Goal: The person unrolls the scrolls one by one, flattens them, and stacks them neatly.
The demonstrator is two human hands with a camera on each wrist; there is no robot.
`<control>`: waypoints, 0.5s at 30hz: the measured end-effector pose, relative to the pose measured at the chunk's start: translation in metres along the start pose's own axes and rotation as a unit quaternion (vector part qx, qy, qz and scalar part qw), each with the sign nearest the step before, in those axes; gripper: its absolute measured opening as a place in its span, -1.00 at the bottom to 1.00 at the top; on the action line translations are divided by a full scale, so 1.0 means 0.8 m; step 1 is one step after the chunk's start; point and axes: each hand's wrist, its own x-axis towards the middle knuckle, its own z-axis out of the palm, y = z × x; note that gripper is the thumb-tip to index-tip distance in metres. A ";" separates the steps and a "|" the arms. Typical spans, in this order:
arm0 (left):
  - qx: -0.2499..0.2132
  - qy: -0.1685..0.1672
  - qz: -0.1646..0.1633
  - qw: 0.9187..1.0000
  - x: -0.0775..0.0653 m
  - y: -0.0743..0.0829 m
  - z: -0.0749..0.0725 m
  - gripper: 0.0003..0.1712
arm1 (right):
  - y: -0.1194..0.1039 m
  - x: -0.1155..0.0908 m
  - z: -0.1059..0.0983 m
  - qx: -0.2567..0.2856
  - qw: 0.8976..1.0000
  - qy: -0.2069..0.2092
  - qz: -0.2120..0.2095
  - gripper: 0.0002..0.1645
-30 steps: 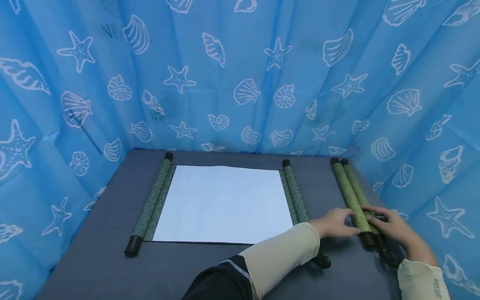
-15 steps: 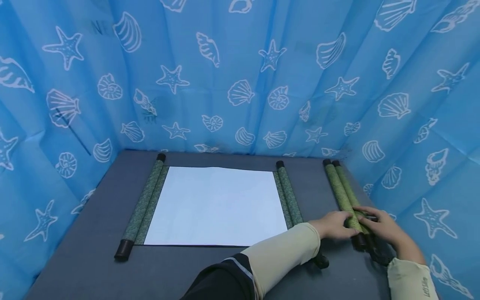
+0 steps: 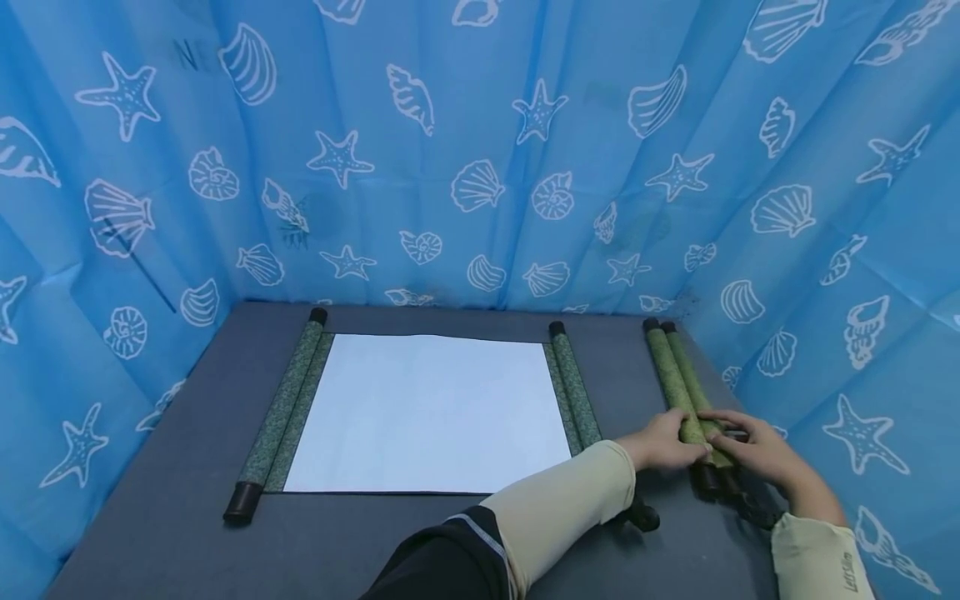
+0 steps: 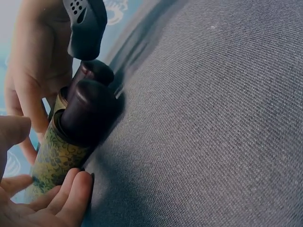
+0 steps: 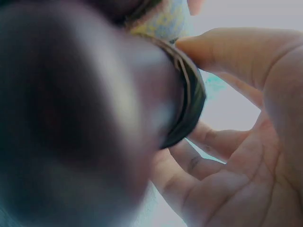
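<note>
Two yellow-green patterned rollers (image 3: 670, 375) with dark brown end knobs (image 3: 703, 482) lie side by side at the right, like a rolled-up scroll. My left hand (image 3: 660, 442) holds the left roller near its close end, thumb and fingers on opposite sides. My right hand (image 3: 765, 454) grips the right roller from the outer side. In the left wrist view, the left fingertips (image 4: 81, 184) lie along the patterned cloth (image 4: 59, 158), low beside the table. The right wrist view shows the thumb (image 5: 222, 47) at the roller's edge, a blurred knob (image 5: 71, 118) in front.
An unrolled scroll with white paper (image 3: 427, 408) and green rollers (image 3: 285, 404) lies left of the hands. The left sleeve (image 3: 562, 492) crosses its lower right corner. A blue shell-print curtain (image 3: 480, 150) surrounds the grey table (image 3: 360, 542).
The view has shifted slightly right. The near ends of the yellow-green rollers have drawn a little closer together, and the left hand's fingers have moved slightly along the roller away from the knob.
</note>
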 end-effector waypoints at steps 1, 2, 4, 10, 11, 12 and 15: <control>0.000 0.003 -0.003 1.000 0.003 -0.002 0.000 -0.33 | -0.001 0.000 0.001 0.002 1.000 0.000 -0.001 -0.43; 0.002 0.008 -0.002 1.000 0.006 -0.004 0.001 -0.34 | -0.002 0.001 0.001 0.003 1.000 -0.001 -0.001 -0.44; 0.005 0.020 0.003 1.000 0.010 -0.007 0.000 -0.34 | -0.004 0.001 0.003 0.010 1.000 -0.003 0.003 -0.43; 0.009 0.047 0.012 0.999 0.008 -0.013 -0.004 -0.33 | -0.012 -0.001 0.008 0.029 0.999 -0.003 0.019 -0.40; 0.004 0.048 0.009 0.999 0.006 -0.013 -0.004 -0.30 | -0.013 -0.002 0.009 0.028 0.999 0.000 0.020 -0.40; -0.002 0.047 0.007 0.999 0.005 -0.012 -0.005 -0.26 | -0.014 -0.003 0.010 0.028 0.999 0.000 0.017 -0.40; -0.034 0.044 -0.010 0.998 0.001 -0.011 -0.007 -0.15 | -0.016 -0.005 0.013 0.031 0.999 0.006 0.017 -0.41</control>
